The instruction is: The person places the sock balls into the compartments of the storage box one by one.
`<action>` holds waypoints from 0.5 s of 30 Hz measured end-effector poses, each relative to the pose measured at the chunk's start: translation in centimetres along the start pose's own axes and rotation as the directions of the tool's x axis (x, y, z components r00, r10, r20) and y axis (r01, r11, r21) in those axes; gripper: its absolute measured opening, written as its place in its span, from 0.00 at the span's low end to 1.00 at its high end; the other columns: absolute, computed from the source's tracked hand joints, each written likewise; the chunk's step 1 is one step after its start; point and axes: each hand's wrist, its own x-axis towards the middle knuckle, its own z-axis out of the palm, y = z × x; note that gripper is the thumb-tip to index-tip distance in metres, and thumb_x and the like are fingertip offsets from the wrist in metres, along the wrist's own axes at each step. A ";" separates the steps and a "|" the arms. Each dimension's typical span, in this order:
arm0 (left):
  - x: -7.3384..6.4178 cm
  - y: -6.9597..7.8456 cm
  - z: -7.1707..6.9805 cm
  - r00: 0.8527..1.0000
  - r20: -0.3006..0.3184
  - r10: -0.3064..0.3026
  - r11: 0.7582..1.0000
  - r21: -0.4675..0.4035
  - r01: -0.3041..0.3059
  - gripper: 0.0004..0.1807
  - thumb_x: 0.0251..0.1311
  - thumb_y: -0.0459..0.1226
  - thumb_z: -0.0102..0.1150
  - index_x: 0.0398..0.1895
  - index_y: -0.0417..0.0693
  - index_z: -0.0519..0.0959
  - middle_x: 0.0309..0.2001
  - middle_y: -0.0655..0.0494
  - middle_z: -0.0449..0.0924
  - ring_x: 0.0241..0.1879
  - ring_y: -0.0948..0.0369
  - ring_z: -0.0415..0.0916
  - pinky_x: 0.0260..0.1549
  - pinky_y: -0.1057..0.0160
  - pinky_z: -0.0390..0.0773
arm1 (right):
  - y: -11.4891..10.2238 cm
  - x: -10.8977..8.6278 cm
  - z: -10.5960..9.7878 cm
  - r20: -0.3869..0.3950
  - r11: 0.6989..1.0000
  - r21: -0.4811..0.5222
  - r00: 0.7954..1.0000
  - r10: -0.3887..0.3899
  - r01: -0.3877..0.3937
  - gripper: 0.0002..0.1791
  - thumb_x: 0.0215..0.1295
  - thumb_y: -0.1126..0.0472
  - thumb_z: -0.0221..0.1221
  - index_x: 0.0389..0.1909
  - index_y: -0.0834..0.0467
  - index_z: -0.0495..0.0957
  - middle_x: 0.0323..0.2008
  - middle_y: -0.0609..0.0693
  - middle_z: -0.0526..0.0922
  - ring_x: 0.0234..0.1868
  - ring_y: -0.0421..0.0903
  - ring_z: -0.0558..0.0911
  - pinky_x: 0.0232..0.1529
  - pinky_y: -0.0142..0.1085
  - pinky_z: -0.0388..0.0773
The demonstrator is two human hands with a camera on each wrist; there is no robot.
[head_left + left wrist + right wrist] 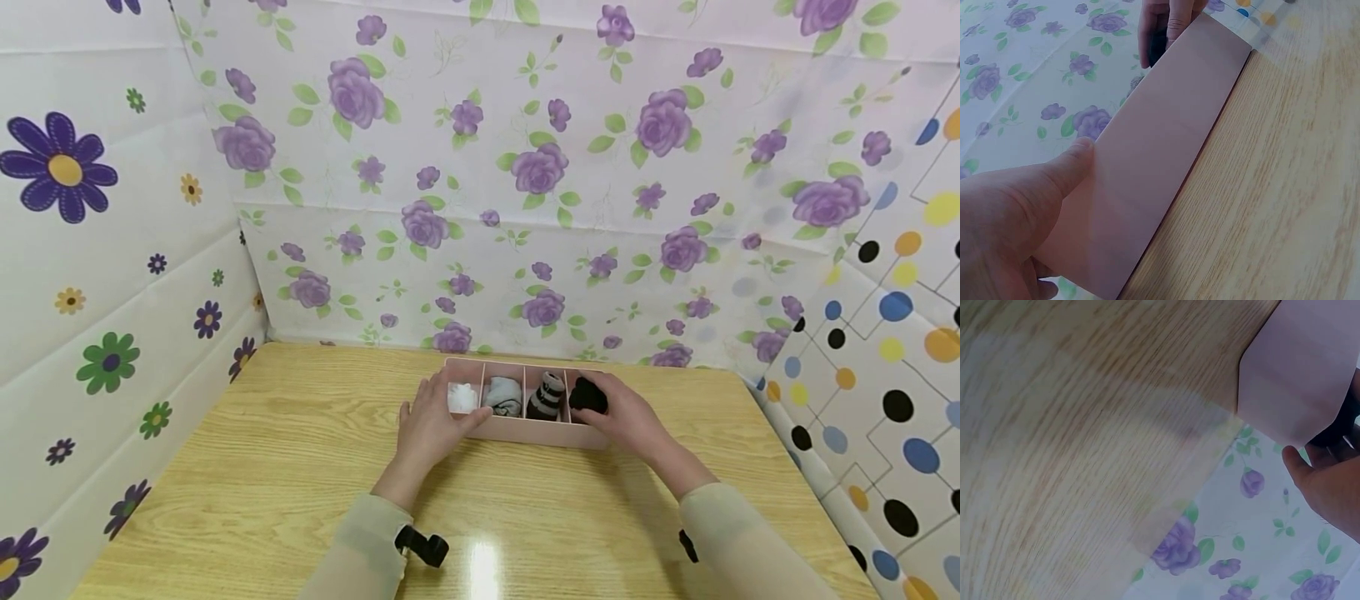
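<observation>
A long pink divided storage box [525, 429] lies near the back of the table. From left to right its compartments hold a white bundle [462, 397], a folded grey sock [504, 395], a rolled grey-and-black striped sock [547, 396] and a balled black sock [587, 396]. My left hand [431, 421] grips the box's left end, thumb [1075, 159] on the front rim and fingers around the end wall. At the right-hand compartment, my right hand [622, 412] holds the black sock between fingers and thumb; the hand partly hides it.
Around the box is a wood-grain table [315, 467]. A floral sheet [487, 167] hangs behind it, a daisy-patterned sheet [150, 250] on the left and a dotted sheet [885, 375] on the right. Each wrist wears a black strap [423, 546].
</observation>
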 end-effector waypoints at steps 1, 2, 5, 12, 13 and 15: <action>0.0 0.0 0.0 1.000 0.000 0.000 1.000 0.001 0.000 0.65 0.64 0.73 0.67 0.92 0.47 0.51 0.85 0.37 0.59 0.86 0.37 0.50 0.77 0.22 0.47 | 0.0 0.0 0.0 0.000 1.000 -0.001 1.000 -0.003 0.003 0.40 0.76 0.59 0.71 0.84 0.62 0.66 0.73 0.69 0.75 0.70 0.70 0.78 0.66 0.68 0.77; 0.0 0.0 0.0 1.000 0.000 -0.001 1.000 0.001 0.001 0.65 0.64 0.73 0.67 0.92 0.47 0.51 0.85 0.37 0.59 0.86 0.37 0.50 0.78 0.22 0.47 | 0.0 0.0 0.0 -0.001 1.000 -0.002 1.000 -0.007 0.007 0.40 0.76 0.59 0.71 0.84 0.62 0.66 0.73 0.69 0.75 0.70 0.70 0.77 0.66 0.68 0.77; 0.0 0.1 0.0 1.000 0.005 -0.004 1.000 0.005 0.004 0.65 0.64 0.73 0.67 0.92 0.47 0.51 0.85 0.36 0.59 0.86 0.38 0.50 0.78 0.22 0.47 | 0.2 0.0 0.0 -0.005 1.000 -0.002 1.000 -0.024 0.024 0.40 0.77 0.60 0.71 0.83 0.63 0.66 0.74 0.68 0.75 0.73 0.70 0.76 0.69 0.68 0.75; -0.1 0.2 -0.1 1.000 0.008 -0.005 1.000 0.004 0.005 0.65 0.64 0.73 0.67 0.91 0.46 0.51 0.85 0.35 0.58 0.86 0.38 0.50 0.78 0.23 0.46 | 0.4 -0.3 -0.1 0.010 0.995 0.068 0.997 -0.073 0.073 0.40 0.78 0.64 0.68 0.84 0.66 0.63 0.76 0.64 0.75 0.77 0.67 0.73 0.73 0.66 0.71; -0.1 0.2 -0.1 1.000 0.009 -0.006 1.000 0.004 0.005 0.65 0.64 0.73 0.67 0.91 0.47 0.51 0.85 0.35 0.58 0.86 0.38 0.49 0.78 0.23 0.46 | 0.5 -0.4 -0.1 0.010 0.995 0.072 0.997 -0.071 0.070 0.40 0.79 0.64 0.68 0.84 0.66 0.62 0.77 0.64 0.74 0.77 0.67 0.73 0.73 0.66 0.71; -0.1 0.1 -0.2 1.000 0.008 -0.005 1.000 0.009 0.005 0.65 0.64 0.73 0.67 0.92 0.47 0.51 0.85 0.36 0.58 0.86 0.38 0.49 0.79 0.23 0.46 | 0.5 -0.5 -0.2 0.012 0.996 0.075 0.999 -0.050 0.048 0.40 0.80 0.62 0.67 0.85 0.64 0.62 0.78 0.64 0.73 0.78 0.67 0.72 0.73 0.67 0.70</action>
